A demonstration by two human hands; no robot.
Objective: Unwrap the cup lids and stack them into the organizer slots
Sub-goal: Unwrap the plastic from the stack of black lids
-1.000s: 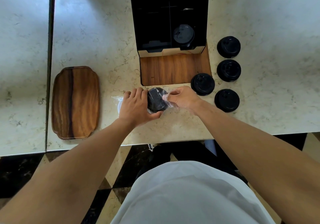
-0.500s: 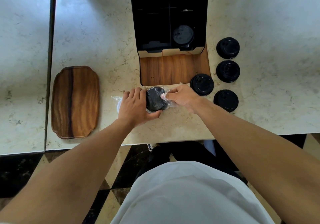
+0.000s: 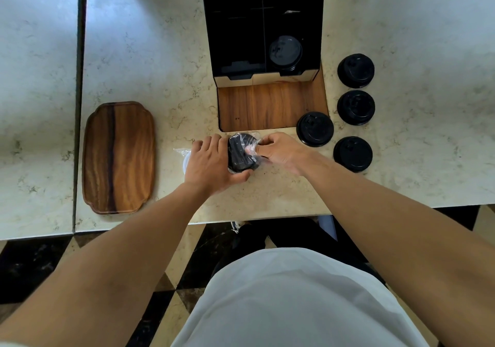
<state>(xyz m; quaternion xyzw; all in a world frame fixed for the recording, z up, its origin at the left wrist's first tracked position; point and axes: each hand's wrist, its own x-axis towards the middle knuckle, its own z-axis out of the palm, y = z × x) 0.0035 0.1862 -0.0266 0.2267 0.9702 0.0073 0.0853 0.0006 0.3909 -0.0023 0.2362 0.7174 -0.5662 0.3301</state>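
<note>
Lids: wrapped lid stack (image 3: 239,155), centre frame, light, slippery film | left hand (image 3: 211,165) grips stack; right hand (image 3: 278,151) pinches film, best hold

1. I take this for a café or drinks-service counter, judging by the pale marble countertop (image 3: 139,59).
2. On it stands a black compartmented organizer (image 3: 235,19), with one black takeaway cup lid (image 3: 285,51) in its near-right slot.
3. Four loose lids (image 3: 355,70) lie just right of the organizer.
4. A wooden serving tray (image 3: 119,157) sits well to the organizer's left.
5. Below the counter edge I see black-and-cream polished floor tiles (image 3: 32,263).
</note>
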